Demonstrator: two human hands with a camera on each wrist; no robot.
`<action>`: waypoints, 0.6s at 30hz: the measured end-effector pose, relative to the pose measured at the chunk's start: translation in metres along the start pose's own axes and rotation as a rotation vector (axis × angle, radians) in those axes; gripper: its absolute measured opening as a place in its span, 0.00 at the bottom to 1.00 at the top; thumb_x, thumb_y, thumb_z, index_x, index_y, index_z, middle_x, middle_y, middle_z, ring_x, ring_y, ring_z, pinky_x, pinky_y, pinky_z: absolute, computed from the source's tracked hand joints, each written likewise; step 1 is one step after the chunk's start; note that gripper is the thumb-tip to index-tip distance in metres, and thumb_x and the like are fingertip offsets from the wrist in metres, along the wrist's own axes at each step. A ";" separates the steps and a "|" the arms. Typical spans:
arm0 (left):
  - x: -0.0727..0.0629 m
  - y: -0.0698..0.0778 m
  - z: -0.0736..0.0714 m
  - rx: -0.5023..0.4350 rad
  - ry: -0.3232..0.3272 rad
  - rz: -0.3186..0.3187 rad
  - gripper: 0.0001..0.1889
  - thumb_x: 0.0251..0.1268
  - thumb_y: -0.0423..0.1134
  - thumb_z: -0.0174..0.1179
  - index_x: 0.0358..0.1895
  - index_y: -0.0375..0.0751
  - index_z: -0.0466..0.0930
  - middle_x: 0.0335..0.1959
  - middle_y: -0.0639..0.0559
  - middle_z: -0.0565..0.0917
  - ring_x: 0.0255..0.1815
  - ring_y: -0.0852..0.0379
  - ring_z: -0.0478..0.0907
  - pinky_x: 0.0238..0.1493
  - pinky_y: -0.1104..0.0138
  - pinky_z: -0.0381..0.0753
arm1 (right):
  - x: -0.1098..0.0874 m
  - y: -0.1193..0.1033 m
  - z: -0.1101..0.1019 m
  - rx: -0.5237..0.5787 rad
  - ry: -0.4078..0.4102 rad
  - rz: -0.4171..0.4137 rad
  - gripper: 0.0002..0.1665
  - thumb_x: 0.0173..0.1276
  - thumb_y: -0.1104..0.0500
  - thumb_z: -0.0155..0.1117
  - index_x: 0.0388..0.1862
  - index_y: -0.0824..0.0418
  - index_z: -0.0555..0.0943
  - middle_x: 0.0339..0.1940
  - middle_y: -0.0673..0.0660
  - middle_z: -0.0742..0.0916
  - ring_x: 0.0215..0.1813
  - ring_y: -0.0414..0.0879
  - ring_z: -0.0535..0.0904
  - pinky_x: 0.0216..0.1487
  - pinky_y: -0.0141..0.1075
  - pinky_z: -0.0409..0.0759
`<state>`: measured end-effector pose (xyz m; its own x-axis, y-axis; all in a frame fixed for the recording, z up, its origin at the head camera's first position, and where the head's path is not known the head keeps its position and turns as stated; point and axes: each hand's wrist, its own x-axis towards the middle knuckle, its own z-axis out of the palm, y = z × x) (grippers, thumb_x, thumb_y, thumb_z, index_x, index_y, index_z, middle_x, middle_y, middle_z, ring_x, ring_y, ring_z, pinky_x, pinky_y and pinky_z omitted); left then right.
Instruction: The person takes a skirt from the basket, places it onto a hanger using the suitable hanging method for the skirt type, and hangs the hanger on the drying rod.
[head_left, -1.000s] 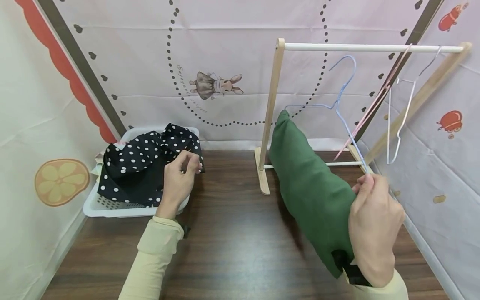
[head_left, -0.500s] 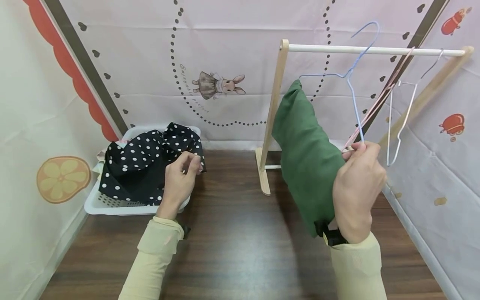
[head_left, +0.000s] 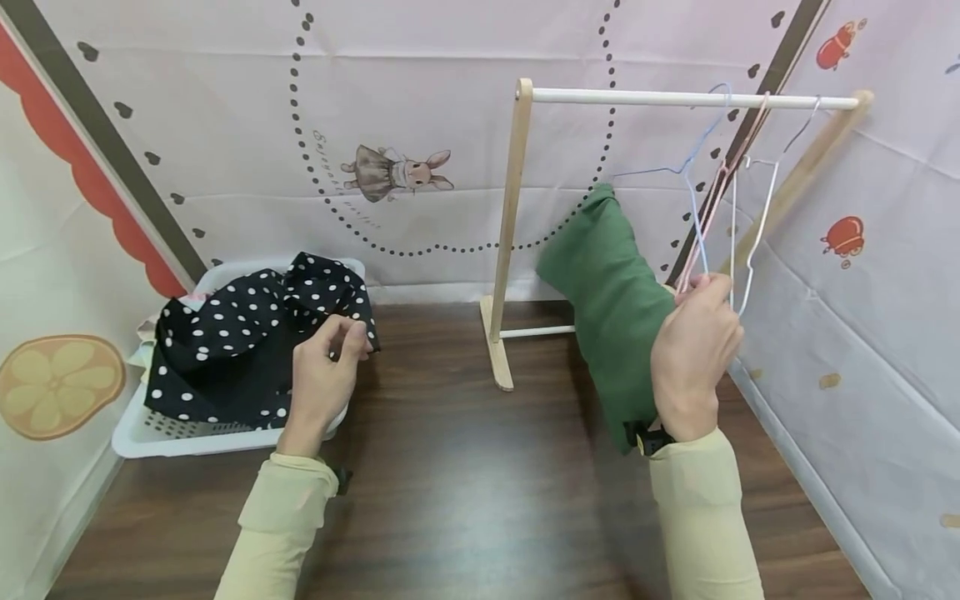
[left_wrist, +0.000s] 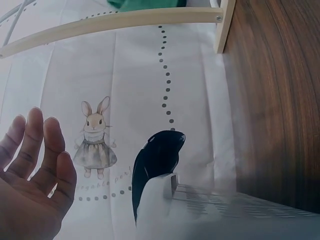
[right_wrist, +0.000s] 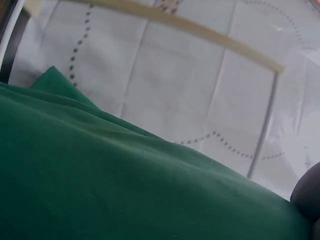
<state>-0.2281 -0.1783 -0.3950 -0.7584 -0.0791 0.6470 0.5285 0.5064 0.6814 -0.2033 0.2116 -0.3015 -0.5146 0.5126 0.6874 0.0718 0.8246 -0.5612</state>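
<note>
My right hand [head_left: 693,358] grips the lower corner of a blue wire hanger [head_left: 686,170] together with the edge of a green garment [head_left: 615,300] draped on it. The hanger's hook overlaps the white rail of the clothes rack [head_left: 622,97]. In the right wrist view the green cloth [right_wrist: 125,175] fills the lower half, a fingertip [right_wrist: 306,192] at its right edge. My left hand [head_left: 322,379] hovers by the basket with nothing in its grasp; the left wrist view shows its fingers [left_wrist: 50,145] loosely bent.
A white basket [head_left: 180,447] at left holds a black polka-dot garment [head_left: 217,383] and paler cloth. Pink [head_left: 722,177] and white hangers [head_left: 764,210] hang on the rail's right part. Patterned fabric walls [head_left: 420,83] enclose the dark wood-look surface [head_left: 450,467].
My right hand has lifted the hanger and garment up and away, and the hook has come from above down to the rail. The view has turned right. The left hand keeps its pose.
</note>
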 end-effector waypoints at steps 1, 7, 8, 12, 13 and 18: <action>-0.001 0.000 0.000 0.001 -0.001 -0.005 0.13 0.73 0.43 0.56 0.30 0.42 0.79 0.23 0.57 0.81 0.26 0.63 0.75 0.26 0.73 0.69 | 0.002 0.003 0.002 -0.009 0.002 0.011 0.23 0.81 0.55 0.36 0.43 0.70 0.75 0.27 0.67 0.84 0.31 0.74 0.77 0.31 0.62 0.69; -0.002 0.000 0.000 0.002 -0.005 -0.022 0.12 0.72 0.44 0.56 0.30 0.44 0.79 0.22 0.59 0.80 0.26 0.63 0.75 0.25 0.73 0.68 | 0.010 0.017 0.013 -0.047 0.012 0.041 0.24 0.81 0.54 0.33 0.42 0.69 0.74 0.26 0.68 0.82 0.31 0.75 0.76 0.32 0.63 0.68; -0.002 0.000 0.000 0.002 -0.008 -0.024 0.12 0.72 0.44 0.56 0.30 0.45 0.79 0.23 0.59 0.80 0.26 0.62 0.75 0.25 0.73 0.68 | 0.012 0.019 0.014 -0.055 0.020 0.044 0.24 0.81 0.54 0.33 0.42 0.70 0.74 0.26 0.69 0.82 0.32 0.75 0.76 0.32 0.63 0.68; -0.002 0.000 0.000 0.001 -0.015 -0.029 0.12 0.72 0.45 0.57 0.29 0.47 0.79 0.22 0.61 0.79 0.26 0.61 0.75 0.24 0.71 0.68 | 0.021 0.027 0.018 -0.077 0.049 0.072 0.24 0.81 0.53 0.34 0.42 0.69 0.74 0.28 0.72 0.82 0.33 0.77 0.76 0.34 0.64 0.69; -0.002 0.000 0.000 0.001 -0.014 -0.028 0.12 0.72 0.45 0.57 0.29 0.47 0.79 0.22 0.61 0.79 0.26 0.61 0.75 0.24 0.71 0.67 | 0.023 0.030 0.019 -0.076 0.054 0.077 0.24 0.81 0.53 0.33 0.42 0.69 0.74 0.28 0.72 0.83 0.34 0.77 0.76 0.35 0.64 0.69; -0.002 -0.002 0.002 0.007 -0.017 -0.031 0.12 0.72 0.45 0.56 0.28 0.46 0.78 0.22 0.59 0.79 0.25 0.61 0.74 0.24 0.70 0.67 | 0.029 0.043 0.022 -0.090 0.058 0.092 0.26 0.81 0.51 0.33 0.43 0.69 0.74 0.30 0.71 0.84 0.36 0.77 0.76 0.37 0.63 0.69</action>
<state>-0.2278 -0.1778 -0.3983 -0.7808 -0.0801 0.6196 0.5018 0.5103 0.6984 -0.2344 0.2567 -0.3157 -0.4519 0.5978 0.6622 0.1936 0.7903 -0.5813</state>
